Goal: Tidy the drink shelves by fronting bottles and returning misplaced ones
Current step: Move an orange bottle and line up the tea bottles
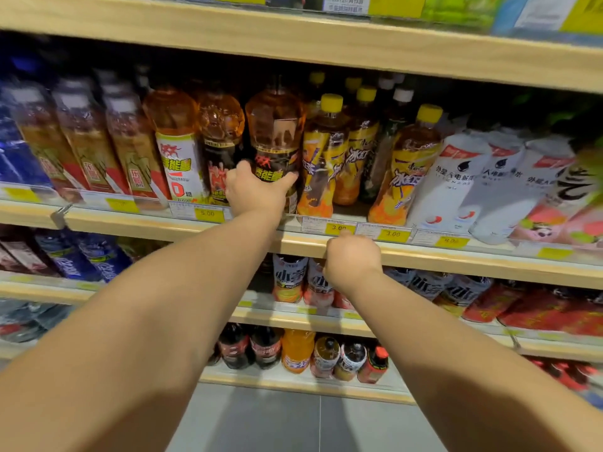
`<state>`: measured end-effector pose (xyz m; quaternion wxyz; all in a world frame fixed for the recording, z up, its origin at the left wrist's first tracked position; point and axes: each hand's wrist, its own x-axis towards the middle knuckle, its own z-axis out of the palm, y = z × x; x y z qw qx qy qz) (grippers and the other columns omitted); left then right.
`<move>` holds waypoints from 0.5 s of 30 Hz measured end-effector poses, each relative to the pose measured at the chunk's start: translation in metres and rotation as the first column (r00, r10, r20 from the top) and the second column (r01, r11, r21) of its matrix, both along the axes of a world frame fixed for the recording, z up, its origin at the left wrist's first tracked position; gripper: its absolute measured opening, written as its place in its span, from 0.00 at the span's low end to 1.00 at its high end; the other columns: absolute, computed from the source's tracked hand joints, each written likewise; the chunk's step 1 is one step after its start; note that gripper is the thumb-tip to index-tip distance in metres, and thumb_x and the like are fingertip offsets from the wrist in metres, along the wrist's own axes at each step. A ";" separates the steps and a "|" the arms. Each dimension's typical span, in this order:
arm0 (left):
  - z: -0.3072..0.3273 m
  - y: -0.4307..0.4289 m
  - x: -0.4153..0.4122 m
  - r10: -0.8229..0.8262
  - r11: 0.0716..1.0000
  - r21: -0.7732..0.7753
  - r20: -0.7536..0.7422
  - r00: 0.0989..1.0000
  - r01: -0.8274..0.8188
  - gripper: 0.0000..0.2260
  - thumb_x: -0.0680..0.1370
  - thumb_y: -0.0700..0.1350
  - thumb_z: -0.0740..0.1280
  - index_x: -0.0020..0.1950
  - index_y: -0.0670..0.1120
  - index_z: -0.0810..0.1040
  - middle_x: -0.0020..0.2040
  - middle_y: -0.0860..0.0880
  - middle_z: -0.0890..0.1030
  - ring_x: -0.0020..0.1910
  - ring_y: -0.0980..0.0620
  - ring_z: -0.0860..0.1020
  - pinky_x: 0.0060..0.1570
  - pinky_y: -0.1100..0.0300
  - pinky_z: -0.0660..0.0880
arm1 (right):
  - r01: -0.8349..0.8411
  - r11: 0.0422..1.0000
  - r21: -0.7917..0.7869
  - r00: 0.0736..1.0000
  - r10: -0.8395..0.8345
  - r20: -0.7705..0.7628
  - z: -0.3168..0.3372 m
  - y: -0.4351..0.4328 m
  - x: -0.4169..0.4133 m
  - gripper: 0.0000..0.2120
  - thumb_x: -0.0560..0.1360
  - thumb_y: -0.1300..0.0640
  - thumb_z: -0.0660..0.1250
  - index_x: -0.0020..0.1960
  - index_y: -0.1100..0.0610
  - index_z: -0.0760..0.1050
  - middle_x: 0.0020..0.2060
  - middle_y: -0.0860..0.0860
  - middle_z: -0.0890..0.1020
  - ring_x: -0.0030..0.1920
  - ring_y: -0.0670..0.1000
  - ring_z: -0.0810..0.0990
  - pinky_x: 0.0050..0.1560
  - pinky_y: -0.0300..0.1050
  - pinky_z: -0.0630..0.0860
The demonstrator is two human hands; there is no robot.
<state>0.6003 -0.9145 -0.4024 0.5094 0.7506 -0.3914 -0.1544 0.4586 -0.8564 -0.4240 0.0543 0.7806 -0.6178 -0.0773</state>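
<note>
My left hand (257, 189) grips the lower body of an amber energy drink bottle with a black label (276, 132), standing at the front of the middle shelf (456, 256). A matching black-label bottle (222, 138) and a white-label one (177, 145) stand to its left. Yellow-capped iced tea bottles (323, 158) stand to its right, with a gap before another iced tea bottle (406, 164). My right hand (352, 262) rests as a loose fist on the shelf's front edge by a yellow price tag (339, 228), holding nothing.
White electrolyte drink bottles (456, 181) and peach drinks (554, 210) fill the shelf's right side; amber bottles with red labels (85, 148) fill the left. Lower shelves hold water-drink bottles (288, 278) and cola and orange soda (298, 350). Grey floor (293, 422) lies below.
</note>
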 end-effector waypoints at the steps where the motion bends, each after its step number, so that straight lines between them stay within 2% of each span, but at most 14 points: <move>1: 0.002 0.001 0.001 -0.016 1.000 -0.006 -0.024 1.000 0.016 0.36 0.66 0.61 0.75 0.66 0.44 0.70 0.63 0.46 0.73 0.62 0.43 0.73 0.56 0.50 0.74 | -0.001 1.000 0.000 1.000 0.001 -0.003 0.000 0.001 0.000 0.12 0.77 0.57 0.62 0.59 0.57 0.76 0.55 0.55 0.74 0.52 0.57 0.77 0.38 0.45 0.69; 3: 0.003 0.005 0.003 -0.053 0.998 -0.031 -0.052 0.997 0.052 0.34 0.65 0.59 0.76 0.64 0.44 0.69 0.59 0.46 0.76 0.56 0.44 0.76 0.48 0.52 0.75 | 0.002 1.000 0.002 1.000 -0.002 -0.006 0.000 0.003 -0.001 0.12 0.77 0.58 0.62 0.59 0.57 0.75 0.55 0.55 0.74 0.51 0.57 0.77 0.38 0.45 0.69; 5: 0.004 0.012 0.005 -0.074 0.995 -0.072 -0.074 0.995 0.068 0.31 0.66 0.56 0.78 0.60 0.44 0.69 0.53 0.48 0.77 0.50 0.45 0.76 0.43 0.55 0.71 | -0.001 1.000 0.009 1.000 0.001 0.004 0.001 0.004 -0.001 0.12 0.77 0.60 0.62 0.60 0.58 0.75 0.55 0.55 0.73 0.51 0.57 0.77 0.38 0.46 0.68; 8: 0.006 0.028 0.008 -0.077 0.980 -0.195 -0.133 0.988 0.050 0.30 0.65 0.52 0.79 0.59 0.44 0.70 0.53 0.52 0.76 0.51 0.53 0.73 0.49 0.62 0.68 | -0.002 1.000 0.019 1.000 0.002 0.015 -0.002 0.007 -0.003 0.13 0.76 0.60 0.62 0.60 0.59 0.74 0.57 0.56 0.72 0.51 0.57 0.77 0.38 0.46 0.68; 10: 0.011 0.041 0.011 -0.104 0.954 -0.294 -0.173 0.979 0.049 0.32 0.64 0.50 0.80 0.63 0.46 0.70 0.54 0.56 0.72 0.54 0.59 0.70 0.54 0.69 0.65 | -0.002 1.000 0.006 1.000 0.002 0.016 -0.002 0.007 -0.004 0.14 0.77 0.59 0.62 0.61 0.59 0.73 0.57 0.56 0.72 0.52 0.56 0.76 0.38 0.46 0.68; 12: 0.019 0.054 0.021 -0.171 0.933 -0.347 -0.195 0.966 0.095 0.33 0.65 0.48 0.80 0.66 0.48 0.68 0.56 0.57 0.71 0.57 0.61 0.69 0.55 0.75 0.64 | 0.001 1.000 -0.011 1.000 -0.001 0.024 -0.004 0.007 -0.002 0.15 0.77 0.58 0.62 0.62 0.59 0.72 0.57 0.55 0.72 0.53 0.56 0.75 0.39 0.46 0.69; 13: 0.023 0.061 0.027 -0.227 0.914 -0.383 -0.216 0.950 0.131 0.31 0.67 0.46 0.79 0.65 0.49 0.68 0.57 0.57 0.71 0.58 0.59 0.69 0.56 0.75 0.66 | 0.002 1.000 -0.019 0.999 -0.001 0.039 -0.008 0.008 -0.002 0.16 0.77 0.58 0.62 0.64 0.59 0.70 0.57 0.56 0.71 0.55 0.56 0.74 0.42 0.46 0.70; 14: 0.027 0.070 0.031 -0.325 0.879 -0.448 -0.314 0.892 0.162 0.26 0.70 0.45 0.77 0.63 0.51 0.69 0.58 0.56 0.73 0.59 0.56 0.70 0.59 0.70 0.70 | 0.000 1.000 -0.030 0.998 0.002 0.061 -0.015 0.011 -0.004 0.19 0.76 0.57 0.61 0.67 0.60 0.67 0.60 0.56 0.71 0.59 0.57 0.72 0.48 0.47 0.71; 15: 0.028 0.080 0.037 -0.339 0.888 -0.425 -0.346 0.875 0.176 0.24 0.70 0.46 0.76 0.63 0.50 0.70 0.58 0.54 0.74 0.59 0.53 0.72 0.61 0.62 0.74 | -0.005 0.999 -0.042 0.997 0.008 0.077 -0.023 0.014 -0.007 0.24 0.76 0.56 0.60 0.70 0.61 0.62 0.64 0.57 0.68 0.64 0.57 0.68 0.58 0.48 0.70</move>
